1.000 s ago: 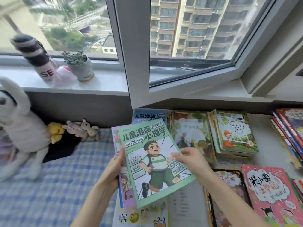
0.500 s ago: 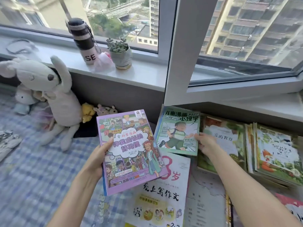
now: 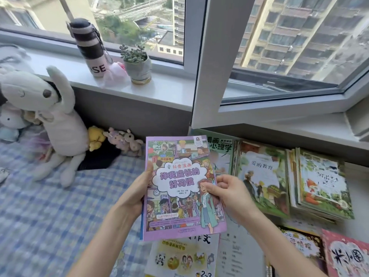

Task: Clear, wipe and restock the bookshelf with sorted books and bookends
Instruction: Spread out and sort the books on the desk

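Above the right edge of the checked bedspread [image 3: 50, 196], a person holds a purple comic [image 3: 179, 186] up in both hands, cover facing them and nearly upright. The left hand [image 3: 137, 188] grips its left edge, thumb on the cover and fingers out of sight behind. The right hand [image 3: 229, 192] pinches the right edge, thumb pressed on the cover, the other fingers curled behind. A thin blue strip [image 3: 141, 222] shows behind the comic's lower left side; I cannot tell whether it is a second book.

Below the sill, to the right of the bedspread, more books lie flat. A green comic [image 3: 221, 154] sits at the back, partly hidden by the purple one. Just beside it to the right is a picture book [image 3: 261, 176] with a leafy cover, then a stack [image 3: 319, 182] topped by a fox book. Nearer the person lie a white workbook [image 3: 183, 256], a dark-bordered book [image 3: 301, 244] and, at the far right, a pink book [image 3: 347, 254].

On the windowsill [image 3: 159, 90] stand a striped bottle [image 3: 89, 47] and a small potted plant [image 3: 137, 64], with something soft and pink [image 3: 116, 71] between them. At the back edge of the bedspread a big plush rabbit [image 3: 54, 116] leans against the wall under the sill, with a yellow toy [image 3: 95, 136] and small bunnies [image 3: 123, 138] to its right.
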Tool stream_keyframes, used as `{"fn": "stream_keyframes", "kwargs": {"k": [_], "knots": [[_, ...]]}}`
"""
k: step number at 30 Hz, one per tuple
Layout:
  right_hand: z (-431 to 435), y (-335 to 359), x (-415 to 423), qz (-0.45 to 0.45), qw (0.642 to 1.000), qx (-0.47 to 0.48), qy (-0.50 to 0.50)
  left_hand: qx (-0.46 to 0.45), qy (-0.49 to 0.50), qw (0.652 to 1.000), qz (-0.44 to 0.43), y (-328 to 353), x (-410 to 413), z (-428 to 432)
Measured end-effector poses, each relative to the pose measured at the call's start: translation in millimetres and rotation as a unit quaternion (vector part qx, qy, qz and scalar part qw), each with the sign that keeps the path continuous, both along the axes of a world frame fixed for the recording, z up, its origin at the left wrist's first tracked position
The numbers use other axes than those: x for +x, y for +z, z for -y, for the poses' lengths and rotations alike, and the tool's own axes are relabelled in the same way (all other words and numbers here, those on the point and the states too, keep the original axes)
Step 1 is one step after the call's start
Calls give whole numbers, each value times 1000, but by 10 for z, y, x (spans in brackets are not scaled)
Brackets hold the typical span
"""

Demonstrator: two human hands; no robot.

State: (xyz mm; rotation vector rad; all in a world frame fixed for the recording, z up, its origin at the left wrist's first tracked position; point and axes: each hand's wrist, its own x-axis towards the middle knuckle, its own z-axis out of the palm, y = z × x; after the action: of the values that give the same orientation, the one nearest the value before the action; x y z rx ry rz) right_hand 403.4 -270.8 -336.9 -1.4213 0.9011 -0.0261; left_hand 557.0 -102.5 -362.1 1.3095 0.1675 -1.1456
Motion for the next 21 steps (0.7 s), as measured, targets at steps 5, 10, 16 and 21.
{"fn": "stream_keyframes", "kwargs": {"k": [5,10,16,21], "knots": [[109,19,-147,11,997,79,-2,1,-15,999,-46,-114,-96,114],[276,-55,-283,-6,996,89,19,-33,-24,995,-89,-241,-177,169],[277,-111,-407,-62,961,-248,102,-17,17,997,-76,-357,-288,196],[331,-91,-517,-64,939,-333,48,-33,39,996,-70,-354,-326,205]]}}
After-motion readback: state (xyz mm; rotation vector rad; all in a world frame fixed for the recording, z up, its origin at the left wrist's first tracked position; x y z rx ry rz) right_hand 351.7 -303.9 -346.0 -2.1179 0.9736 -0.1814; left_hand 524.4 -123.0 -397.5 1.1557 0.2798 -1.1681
